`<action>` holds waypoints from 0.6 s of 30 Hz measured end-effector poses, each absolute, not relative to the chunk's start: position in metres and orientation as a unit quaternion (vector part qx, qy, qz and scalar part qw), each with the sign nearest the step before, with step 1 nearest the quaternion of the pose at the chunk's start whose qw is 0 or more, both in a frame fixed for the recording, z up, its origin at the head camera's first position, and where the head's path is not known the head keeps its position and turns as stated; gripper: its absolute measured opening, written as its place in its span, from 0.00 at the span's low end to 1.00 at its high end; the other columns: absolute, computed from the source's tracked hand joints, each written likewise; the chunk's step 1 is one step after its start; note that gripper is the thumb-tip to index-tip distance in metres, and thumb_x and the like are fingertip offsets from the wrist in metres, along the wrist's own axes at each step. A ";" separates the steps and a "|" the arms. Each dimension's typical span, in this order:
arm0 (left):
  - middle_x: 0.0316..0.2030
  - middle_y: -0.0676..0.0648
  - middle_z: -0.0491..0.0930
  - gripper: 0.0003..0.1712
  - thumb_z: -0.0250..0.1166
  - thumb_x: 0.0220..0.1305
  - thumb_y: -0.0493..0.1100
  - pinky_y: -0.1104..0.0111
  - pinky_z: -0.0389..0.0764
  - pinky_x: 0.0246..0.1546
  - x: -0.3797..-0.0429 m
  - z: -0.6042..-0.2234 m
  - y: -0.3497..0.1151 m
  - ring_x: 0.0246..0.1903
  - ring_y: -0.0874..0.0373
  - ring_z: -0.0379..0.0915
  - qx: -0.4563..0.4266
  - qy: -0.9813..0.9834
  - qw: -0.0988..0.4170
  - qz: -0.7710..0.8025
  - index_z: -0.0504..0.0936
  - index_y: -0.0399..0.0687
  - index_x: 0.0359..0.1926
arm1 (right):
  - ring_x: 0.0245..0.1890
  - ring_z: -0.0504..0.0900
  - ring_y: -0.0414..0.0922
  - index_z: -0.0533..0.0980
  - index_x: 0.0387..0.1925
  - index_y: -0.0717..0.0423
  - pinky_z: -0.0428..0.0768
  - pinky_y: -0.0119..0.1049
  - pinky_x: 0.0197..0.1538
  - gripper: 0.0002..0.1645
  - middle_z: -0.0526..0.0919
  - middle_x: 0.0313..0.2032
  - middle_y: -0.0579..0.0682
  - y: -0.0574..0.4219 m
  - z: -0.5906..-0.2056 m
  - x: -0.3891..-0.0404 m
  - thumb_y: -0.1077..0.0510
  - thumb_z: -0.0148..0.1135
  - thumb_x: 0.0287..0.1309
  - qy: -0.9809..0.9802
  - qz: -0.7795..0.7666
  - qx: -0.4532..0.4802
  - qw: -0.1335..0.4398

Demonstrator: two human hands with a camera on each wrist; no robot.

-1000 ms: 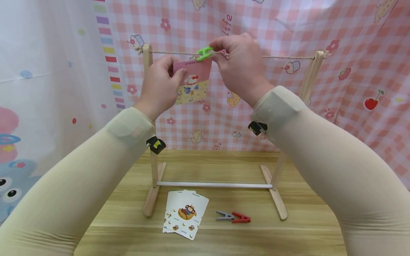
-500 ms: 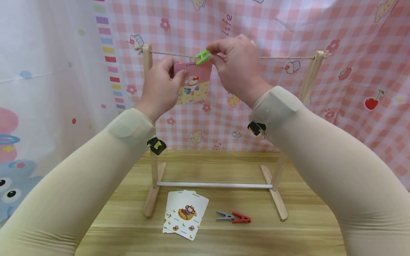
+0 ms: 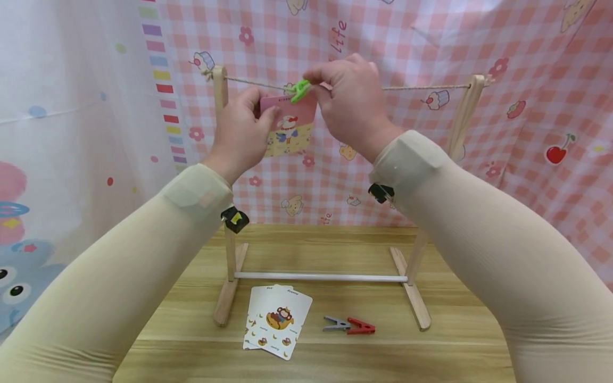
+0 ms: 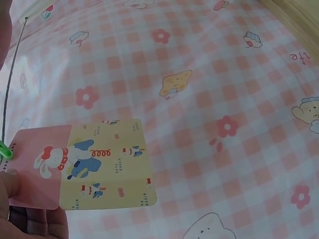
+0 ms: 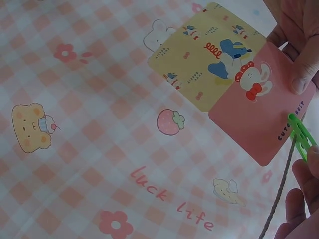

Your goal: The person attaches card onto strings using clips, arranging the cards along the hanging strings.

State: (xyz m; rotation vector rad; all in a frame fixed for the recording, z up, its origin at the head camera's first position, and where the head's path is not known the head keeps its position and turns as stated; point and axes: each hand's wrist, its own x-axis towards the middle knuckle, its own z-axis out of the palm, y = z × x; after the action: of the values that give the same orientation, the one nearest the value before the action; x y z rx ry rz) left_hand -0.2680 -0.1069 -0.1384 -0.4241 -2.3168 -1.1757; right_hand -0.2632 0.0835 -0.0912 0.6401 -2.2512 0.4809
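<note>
Card (image 3: 293,133) at the rope (image 3: 426,87) — left grip (image 3: 241,133) pinches it, right grip (image 3: 351,102) the green clothespin (image 3: 300,91).

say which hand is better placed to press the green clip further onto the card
Likely the right hand: it pinches the green clip at the upper edge of the pink-and-yellow card, while the left hand grips that card.

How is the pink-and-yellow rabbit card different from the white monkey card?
The left hand grips the pink-and-yellow rabbit card near the beige rope, whereas the white monkey card lies over another card on the wood-grain table. The rabbit card has pink and yellow fields; the monkey card has a white ground. A green plastic clip overlaps the rabbit card's edge, but none touches the monkey card. Both have rounded corners and a cartoon animal.
</note>
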 end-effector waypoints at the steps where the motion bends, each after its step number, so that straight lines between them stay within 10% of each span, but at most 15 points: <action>1: 0.56 0.49 0.82 0.15 0.57 0.81 0.49 0.68 0.81 0.63 -0.268 -0.139 -0.107 0.58 0.60 0.80 -0.156 -0.852 0.252 -0.431 0.77 0.47 0.60 | 0.56 0.79 0.45 0.87 0.54 0.45 0.65 0.43 0.66 0.13 0.91 0.52 0.43 0.083 -0.091 -0.263 0.52 0.62 0.76 -0.876 0.187 0.250 0.367; 18: 0.55 0.48 0.82 0.16 0.56 0.82 0.49 0.65 0.81 0.63 -0.270 -0.142 -0.105 0.57 0.58 0.80 -0.157 -0.852 0.259 -0.426 0.77 0.46 0.60 | 0.56 0.79 0.48 0.87 0.55 0.47 0.67 0.46 0.61 0.14 0.90 0.54 0.44 0.084 -0.098 -0.266 0.54 0.62 0.76 -0.867 0.182 0.274 0.375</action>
State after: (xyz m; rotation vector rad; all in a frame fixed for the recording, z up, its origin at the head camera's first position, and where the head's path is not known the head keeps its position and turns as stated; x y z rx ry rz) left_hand -0.2700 -0.1046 -0.1423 -0.4248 -2.3097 -1.1548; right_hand -0.2664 0.0842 -0.0981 0.7018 -2.2180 0.4650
